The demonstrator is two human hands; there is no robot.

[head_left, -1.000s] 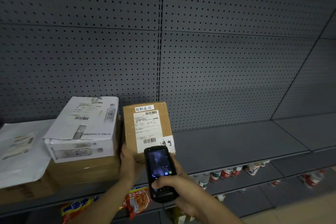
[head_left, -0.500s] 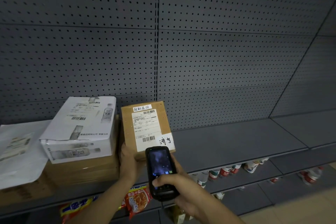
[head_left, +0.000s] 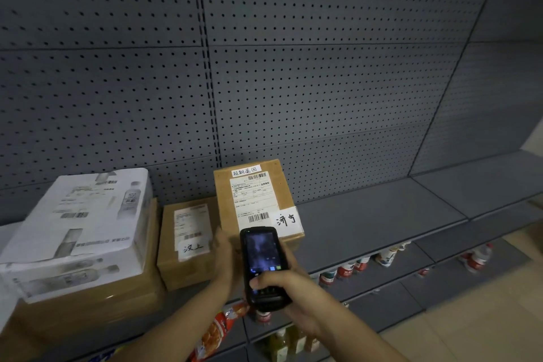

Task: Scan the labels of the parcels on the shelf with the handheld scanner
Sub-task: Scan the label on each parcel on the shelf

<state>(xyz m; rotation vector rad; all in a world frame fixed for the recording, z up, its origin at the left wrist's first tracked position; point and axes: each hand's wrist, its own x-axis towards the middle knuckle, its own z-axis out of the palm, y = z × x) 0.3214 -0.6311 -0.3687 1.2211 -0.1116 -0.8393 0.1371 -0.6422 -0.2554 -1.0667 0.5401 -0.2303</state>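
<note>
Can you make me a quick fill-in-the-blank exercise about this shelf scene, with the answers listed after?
1. The handheld scanner is gripped by the person's ____ hand.
2. The white carton lies on top of a ____ cardboard box.
3. The left hand sits between two brown parcels, the upright parcel and the ____ parcel beside it.
4. The wall behind the shelf is grey ____.

Answers: right; brown; smaller; pegboard

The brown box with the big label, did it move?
Yes. The brown box slid right, away from the white box, uncovering a smaller box.
</note>
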